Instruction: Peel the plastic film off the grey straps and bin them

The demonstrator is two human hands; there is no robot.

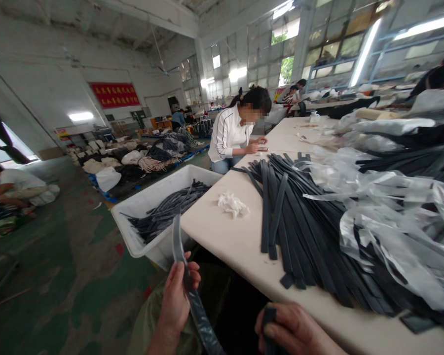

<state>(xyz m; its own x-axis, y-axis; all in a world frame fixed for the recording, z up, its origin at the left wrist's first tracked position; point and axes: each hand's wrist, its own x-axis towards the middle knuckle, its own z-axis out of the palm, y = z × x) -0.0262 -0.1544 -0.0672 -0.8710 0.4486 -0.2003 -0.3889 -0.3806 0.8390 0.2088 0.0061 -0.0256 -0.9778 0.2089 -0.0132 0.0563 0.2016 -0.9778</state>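
Observation:
A long dark strap with a shiny, film-like surface runs through my left hand, whose fingers are closed round it. Its paler end sticks up above the fingers, in front of a white bin. Near the table's front edge, my right hand pinches a dark strap end between thumb and fingers. Whether both hands hold one strap is hidden below the frame. A large fan of dark straps lies on the pale table, to the right of my hands.
The white bin at the table's left holds more dark straps. Crumpled white plastic and clear film strips lie on the table. A person in a white jacket sits at its far side. Another crouches at left, near heaped goods.

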